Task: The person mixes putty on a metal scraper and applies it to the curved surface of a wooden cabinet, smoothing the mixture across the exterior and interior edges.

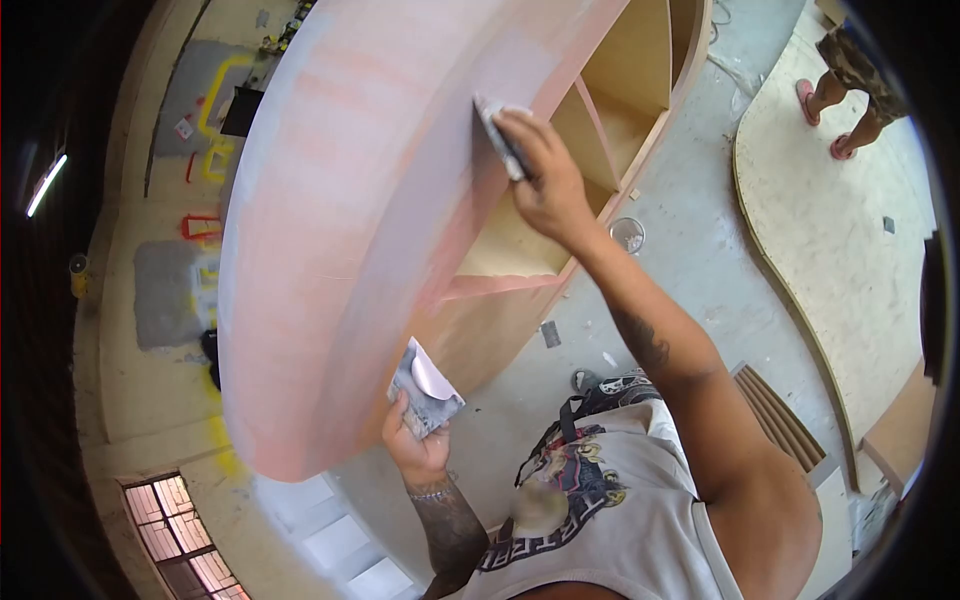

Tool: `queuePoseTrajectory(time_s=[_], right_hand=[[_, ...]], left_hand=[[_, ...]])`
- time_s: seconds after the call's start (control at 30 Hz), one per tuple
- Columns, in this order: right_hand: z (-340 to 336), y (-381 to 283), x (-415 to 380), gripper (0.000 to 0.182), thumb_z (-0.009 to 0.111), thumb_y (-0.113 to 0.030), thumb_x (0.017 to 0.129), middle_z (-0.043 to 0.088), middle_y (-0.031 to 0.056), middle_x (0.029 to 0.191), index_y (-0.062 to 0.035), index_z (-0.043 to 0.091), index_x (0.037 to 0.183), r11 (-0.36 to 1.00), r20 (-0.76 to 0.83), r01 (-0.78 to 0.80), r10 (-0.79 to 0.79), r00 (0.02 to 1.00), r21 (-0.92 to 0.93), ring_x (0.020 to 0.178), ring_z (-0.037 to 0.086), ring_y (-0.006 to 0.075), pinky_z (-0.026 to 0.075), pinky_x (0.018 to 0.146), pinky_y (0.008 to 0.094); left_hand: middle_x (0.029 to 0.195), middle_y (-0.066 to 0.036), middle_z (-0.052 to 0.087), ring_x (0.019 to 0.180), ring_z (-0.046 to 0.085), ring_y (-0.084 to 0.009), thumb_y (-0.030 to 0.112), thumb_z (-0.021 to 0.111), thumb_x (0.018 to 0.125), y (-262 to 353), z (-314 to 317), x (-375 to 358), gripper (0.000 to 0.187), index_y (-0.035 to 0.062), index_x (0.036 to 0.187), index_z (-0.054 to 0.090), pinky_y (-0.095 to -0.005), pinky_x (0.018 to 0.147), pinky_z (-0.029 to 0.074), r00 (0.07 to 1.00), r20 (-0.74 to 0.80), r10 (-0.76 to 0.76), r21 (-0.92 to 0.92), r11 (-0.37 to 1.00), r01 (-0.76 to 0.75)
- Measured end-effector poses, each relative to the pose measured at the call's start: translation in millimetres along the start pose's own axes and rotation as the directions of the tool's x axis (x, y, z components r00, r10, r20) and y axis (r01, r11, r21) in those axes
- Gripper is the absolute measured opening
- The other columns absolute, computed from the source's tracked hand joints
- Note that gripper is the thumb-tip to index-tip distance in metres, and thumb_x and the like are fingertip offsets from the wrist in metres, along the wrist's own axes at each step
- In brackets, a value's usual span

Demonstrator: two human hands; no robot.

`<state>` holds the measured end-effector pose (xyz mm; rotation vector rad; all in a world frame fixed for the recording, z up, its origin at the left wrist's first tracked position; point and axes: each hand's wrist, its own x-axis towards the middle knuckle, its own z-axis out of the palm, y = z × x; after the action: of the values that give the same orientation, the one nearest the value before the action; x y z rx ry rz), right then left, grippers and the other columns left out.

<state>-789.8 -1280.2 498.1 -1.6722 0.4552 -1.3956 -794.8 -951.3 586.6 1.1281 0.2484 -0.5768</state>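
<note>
A large curved panel (320,200), coated in patchy pink and pale lilac, fills the middle and upper left. My right hand (545,175) grips a flat putty spreader (498,135), its edge against the panel's surface near the upper right side. Lower down, my left hand (418,440) holds a grey palette plate (424,392) with a mound of pale lilac filler (430,375) on it, close to the panel's lower edge.
Open wooden compartments (625,80) line the panel's right side. A round clear container (627,235) sits on the grey floor (680,190). At the upper right, a person's legs (827,95) stand on a large curved board (820,230). Slatted material (775,415) lies beside my right arm.
</note>
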Motion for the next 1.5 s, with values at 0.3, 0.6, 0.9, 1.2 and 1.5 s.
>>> queuePoseTrajectory(time_s=[0.3,0.6,0.9,1.2,1.5], right_hand=[[69.7,-48.7,-123.5,0.058,0.063,0.005,0.071,0.053,0.0163,0.132,-0.0069,0.057,0.127,0.999,0.049,0.008,-0.01,0.999,0.035,0.121,0.05,0.0379,0.041,0.101,0.0459],[1.6,-7.5,-107.6,0.066,0.051,0.017,0.067,0.055,0.0158,0.133,-0.0056,0.057,0.129,0.984,0.168,-0.125,0.103,0.98,0.128,0.124,0.052,0.0334,0.044,0.1,0.0389],[-59.6,73.6,63.8,0.054,0.046,0.008,0.079,0.063,0.0168,0.114,-0.0078,0.056,0.129,0.982,-0.029,-0.168,0.171,0.985,0.081,0.1,0.062,0.027,0.048,0.088,0.0314],[18.2,2.9,-58.2,0.055,0.057,0.007,0.074,0.055,0.0127,0.13,-0.0102,0.058,0.127,0.997,-0.033,0.043,-0.045,0.998,-0.058,0.112,0.055,0.0344,0.046,0.096,0.0395],[87.3,-48.1,-169.2,0.058,0.063,0.004,0.07,0.053,0.0145,0.13,-0.0086,0.058,0.127,1.0,0.094,0.024,-0.025,0.995,0.01,0.119,0.05,0.037,0.04,0.102,0.0459]], left_hand=[[0.107,-0.007,0.068,0.085,0.07,-0.0201,0.019,0.047,0.096,-0.9,6.8,4.2,0.032,0.0073,0.126,0.052,-0.0323,0.048,0.056,0.999,0.009,0.039,-0.037,0.999,-0.038],[0.104,-0.005,0.068,0.084,0.069,-0.0185,0.022,0.051,0.095,-1.1,18.9,-0.5,0.032,0.0074,0.123,0.054,-0.0321,0.049,0.054,0.997,0.044,0.06,-0.018,0.998,-0.059],[0.104,-0.006,0.067,0.084,0.068,-0.0195,0.02,0.05,0.095,-1.7,-12.9,9.2,0.032,0.0092,0.124,0.053,-0.0318,0.048,0.054,0.995,0.094,0.021,-0.05,0.999,-0.016],[0.108,-0.007,0.066,0.085,0.068,-0.0202,0.021,0.051,0.094,-3.6,-13.7,9.6,0.036,0.008,0.128,0.05,-0.0323,0.049,0.054,0.995,0.008,0.095,-0.013,0.995,-0.095],[0.115,-0.006,0.064,0.094,0.065,-0.023,0.026,0.056,0.091,-0.4,-30.7,14.9,0.045,0.0073,0.13,0.049,-0.0367,0.063,0.054,0.989,0.123,0.082,0.044,0.995,-0.088]])
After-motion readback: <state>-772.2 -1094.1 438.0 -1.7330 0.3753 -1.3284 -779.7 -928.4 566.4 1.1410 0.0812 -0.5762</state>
